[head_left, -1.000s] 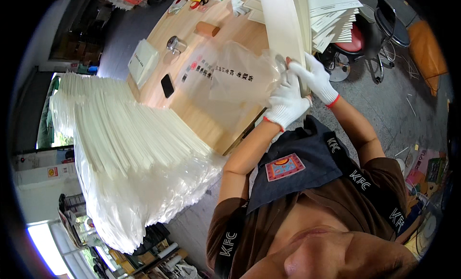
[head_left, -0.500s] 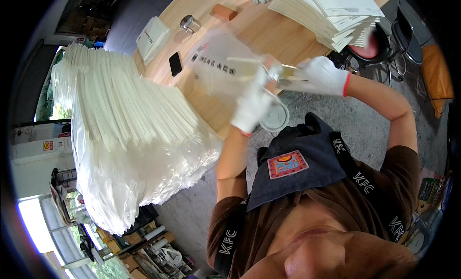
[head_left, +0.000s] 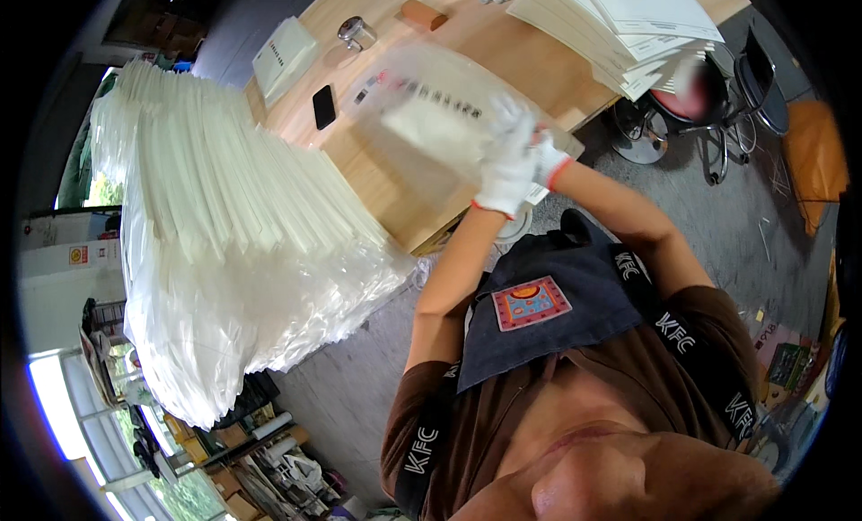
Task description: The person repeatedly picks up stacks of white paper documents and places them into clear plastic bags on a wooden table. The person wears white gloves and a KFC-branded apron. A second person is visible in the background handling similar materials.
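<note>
A clear plastic bag (head_left: 413,72) with dark and red print lies on the table, and a flat white stack (head_left: 431,131) shows through it. My left hand (head_left: 508,162), in a white knit glove with a red cuff, is over the bag's near right end. Its fingers look stretched out along the bag, though motion blurs them. Close against it on the right is my right hand (head_left: 549,162), gloved the same way. The left hand partly covers it and its fingers are hidden. A pale corner of sheet (head_left: 537,194) shows just below the hands.
On the left stands a tall pile of filled plastic bags (head_left: 242,207). The wooden table (head_left: 359,166) also bears a phone (head_left: 324,107), a glass mug (head_left: 356,34), a brown block (head_left: 423,15), a white packet (head_left: 284,59) and stacked printed sheets (head_left: 620,27). A chair (head_left: 759,81) is beyond.
My right hand has moved left and in against the left hand. The raised pale sheets it held are now down at the bag, which lies flatter with the white stack showing through.
</note>
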`<state>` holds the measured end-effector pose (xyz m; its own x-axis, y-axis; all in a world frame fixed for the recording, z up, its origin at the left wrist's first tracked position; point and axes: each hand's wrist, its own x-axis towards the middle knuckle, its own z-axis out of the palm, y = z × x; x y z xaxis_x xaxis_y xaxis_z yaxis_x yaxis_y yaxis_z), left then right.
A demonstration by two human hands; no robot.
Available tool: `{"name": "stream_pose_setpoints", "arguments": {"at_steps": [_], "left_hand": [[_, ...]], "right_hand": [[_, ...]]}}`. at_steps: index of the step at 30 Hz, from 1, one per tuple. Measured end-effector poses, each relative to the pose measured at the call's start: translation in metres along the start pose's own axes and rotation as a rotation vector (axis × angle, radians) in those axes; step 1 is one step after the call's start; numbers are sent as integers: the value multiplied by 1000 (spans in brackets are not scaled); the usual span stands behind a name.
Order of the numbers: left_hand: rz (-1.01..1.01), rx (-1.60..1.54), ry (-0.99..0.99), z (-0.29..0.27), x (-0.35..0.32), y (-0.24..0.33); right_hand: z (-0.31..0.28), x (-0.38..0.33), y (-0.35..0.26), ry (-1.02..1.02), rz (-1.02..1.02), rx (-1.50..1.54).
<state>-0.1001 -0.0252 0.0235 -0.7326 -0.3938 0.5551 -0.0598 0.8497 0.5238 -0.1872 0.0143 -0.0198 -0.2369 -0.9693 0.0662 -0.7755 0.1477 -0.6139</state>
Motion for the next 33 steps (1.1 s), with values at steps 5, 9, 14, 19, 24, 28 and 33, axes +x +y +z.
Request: {"name": "stream_pose_setpoints", "arguments": {"at_steps": [5, 9, 14, 19, 24, 28, 33], "left_hand": [[-437, -264, -47, -14, -74, -11], [-238, 130, -91, -13, -133, 7], [-585, 480, 154, -44, -223, -47], [-686, -197, 492, -52, -269, 14], [-545, -159, 458, -51, -249, 8], [-852, 64, 261, -57, -249, -16], [-1185, -546, 453, -47, -300, -23]], "right_hand": [[-9, -84, -2, 551, -299, -204], [5, -74, 42, -51, 319, -330], [5, -99, 34, -177, 62, -578], [-34, -148, -3, -460, -16, -439], [-12, -152, 23, -218, -227, -281], [-21, -119, 31, -315, -63, -474], [-15, -127, 73, -439, 222, -248]]}}
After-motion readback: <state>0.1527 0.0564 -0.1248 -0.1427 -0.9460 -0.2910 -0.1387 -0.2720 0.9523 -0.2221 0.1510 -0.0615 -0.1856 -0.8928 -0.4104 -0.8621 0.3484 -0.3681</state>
